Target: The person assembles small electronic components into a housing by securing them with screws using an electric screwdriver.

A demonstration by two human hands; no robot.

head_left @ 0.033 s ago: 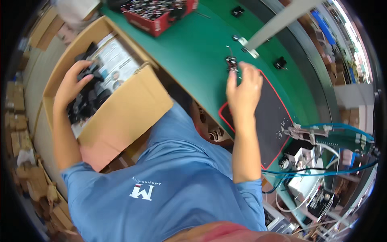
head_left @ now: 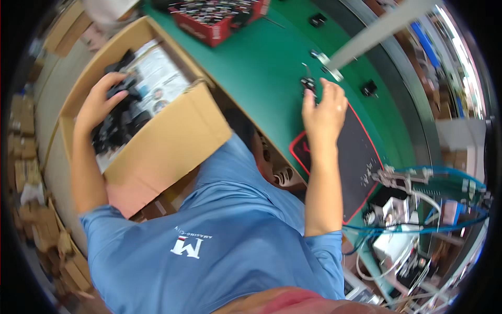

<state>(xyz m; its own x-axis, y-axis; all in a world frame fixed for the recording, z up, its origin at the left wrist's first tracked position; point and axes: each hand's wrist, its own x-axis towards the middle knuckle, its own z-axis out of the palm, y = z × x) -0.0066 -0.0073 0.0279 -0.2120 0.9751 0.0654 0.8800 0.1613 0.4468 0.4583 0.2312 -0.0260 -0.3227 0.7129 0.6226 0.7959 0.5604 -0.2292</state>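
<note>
My left hand (head_left: 102, 102) reaches into an open cardboard box (head_left: 172, 144). Its thumb and fingers are apart over a heap of black plastic parts (head_left: 123, 123); whether the fingertips touch a part is unclear. Printed paper sheets (head_left: 162, 76) lie beside the heap in the box. Over the green table (head_left: 261, 78), my right hand (head_left: 325, 112) has its thumb and fingers spread. A small dark metallic part (head_left: 308, 83) lies right by its thumb tip, and motion blur hides its exact kind.
A red box (head_left: 214, 31) full of small parts stands at the far edge of view. A black mat (head_left: 355, 162) with red trim lies under my right forearm. A grey post (head_left: 381, 34) rises from the table. Blue hoses (head_left: 418, 228) and a metal fixture (head_left: 397, 178) are at the right.
The whole view has shifted slightly, with the box, table and both hands appearing a little farther right. Both hands keep nearly the same pose beside the same parts.
</note>
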